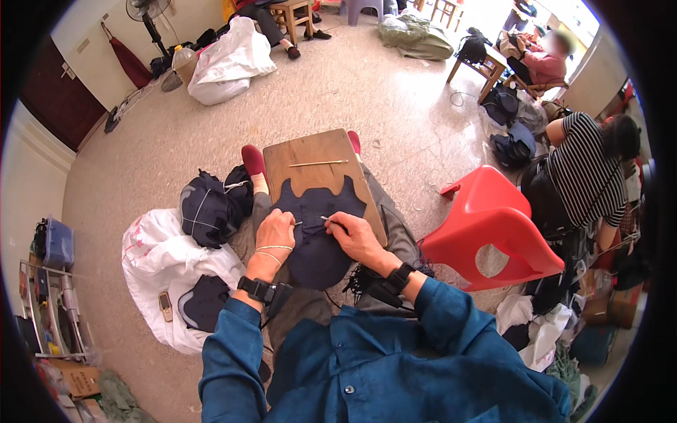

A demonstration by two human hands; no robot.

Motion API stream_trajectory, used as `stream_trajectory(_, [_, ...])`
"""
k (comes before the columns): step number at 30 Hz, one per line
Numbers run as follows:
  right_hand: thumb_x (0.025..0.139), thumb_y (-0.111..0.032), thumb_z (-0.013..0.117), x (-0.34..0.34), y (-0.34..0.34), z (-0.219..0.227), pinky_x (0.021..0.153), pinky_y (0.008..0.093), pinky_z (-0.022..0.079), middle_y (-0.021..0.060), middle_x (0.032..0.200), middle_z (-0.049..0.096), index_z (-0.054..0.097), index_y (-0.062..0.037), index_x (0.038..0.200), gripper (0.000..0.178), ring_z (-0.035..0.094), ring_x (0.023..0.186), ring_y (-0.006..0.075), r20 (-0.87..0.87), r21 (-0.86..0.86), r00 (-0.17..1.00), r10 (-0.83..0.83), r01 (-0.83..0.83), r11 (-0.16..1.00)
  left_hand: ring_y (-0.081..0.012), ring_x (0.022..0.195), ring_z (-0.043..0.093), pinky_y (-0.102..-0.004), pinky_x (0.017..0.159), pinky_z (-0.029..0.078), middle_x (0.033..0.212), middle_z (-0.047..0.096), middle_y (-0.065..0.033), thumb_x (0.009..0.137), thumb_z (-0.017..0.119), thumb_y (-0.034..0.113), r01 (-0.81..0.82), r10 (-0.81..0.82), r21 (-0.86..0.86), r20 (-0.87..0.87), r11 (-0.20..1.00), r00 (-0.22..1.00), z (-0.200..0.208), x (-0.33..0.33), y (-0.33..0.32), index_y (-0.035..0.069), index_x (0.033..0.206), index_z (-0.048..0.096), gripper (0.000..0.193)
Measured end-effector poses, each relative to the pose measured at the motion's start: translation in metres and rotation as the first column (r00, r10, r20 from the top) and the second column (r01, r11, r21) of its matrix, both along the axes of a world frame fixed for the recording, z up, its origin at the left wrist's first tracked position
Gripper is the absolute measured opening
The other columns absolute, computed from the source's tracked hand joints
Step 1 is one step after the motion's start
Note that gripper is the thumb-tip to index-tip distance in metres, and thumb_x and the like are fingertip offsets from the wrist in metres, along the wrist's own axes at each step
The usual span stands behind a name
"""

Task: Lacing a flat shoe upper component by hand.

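A dark navy cut fabric piece (317,264) with two pointed upper corners lies over a wooden board (310,148) across my lap. Above its middle, my left hand (273,231) is closed in a pinch, with a small pale tip showing at the fingers. Facing it, my right hand (356,238) also pinches, and a small pale, shiny bit shows at its fingertips. Both bits are too small to name. The fabric between the hands looks gathered. A thin light stick (318,163) rests on the board beyond the fabric.
On my left are a tied dark fabric bundle (208,210) and a white sack (144,243) bearing a phone (166,307). At right stands a red plastic stool (486,218), near a person in a striped top (578,169). A white bag (229,60) sits farther off.
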State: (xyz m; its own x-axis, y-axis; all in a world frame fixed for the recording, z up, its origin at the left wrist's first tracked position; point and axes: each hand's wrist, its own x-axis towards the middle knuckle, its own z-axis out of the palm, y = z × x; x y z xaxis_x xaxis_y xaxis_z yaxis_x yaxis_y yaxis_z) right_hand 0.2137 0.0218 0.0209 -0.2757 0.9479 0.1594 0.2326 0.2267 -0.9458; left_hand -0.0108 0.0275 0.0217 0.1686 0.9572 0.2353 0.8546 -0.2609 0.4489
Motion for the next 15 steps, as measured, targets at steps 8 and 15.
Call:
stream_trajectory(8, [0.091, -0.003, 0.061, -0.022, 0.017, -0.027, 0.084, 0.044, 0.053, 0.0161, 0.099, 0.065, 0.065, -0.0041, 0.1, 0.01, 0.064, 0.097, 0.0376, 0.17, 0.298, 0.985, 0.036, -0.086, 0.951, -0.043, 0.084, 0.063, -0.0515, 0.073, 0.051, 0.083, 0.061, -0.0198, 0.082, 0.067, 0.008, 0.045, -0.045, -0.016, 0.016, 0.999, 0.999, -0.007, -0.015, 0.004, 0.007, 0.084, 0.068, 0.002])
stream_trajectory(15, [0.093, -0.005, 0.058, -0.022, 0.029, -0.015, 0.091, 0.0437, 0.048, 0.0116, 0.107, 0.064, 0.064, -0.0024, 0.101, 0.009, 0.061, 0.103, 0.0331, 0.372, 0.333, 0.921, 0.116, -0.249, 0.91, -0.0402, 0.083, 0.064, -0.049, 0.076, 0.052, 0.082, 0.062, -0.0182, 0.079, 0.071, 0.005, 0.072, -0.061, -0.129, 0.089, 0.989, 0.994, 0.002, -0.016, 0.011, 0.005, 0.081, 0.069, 0.002])
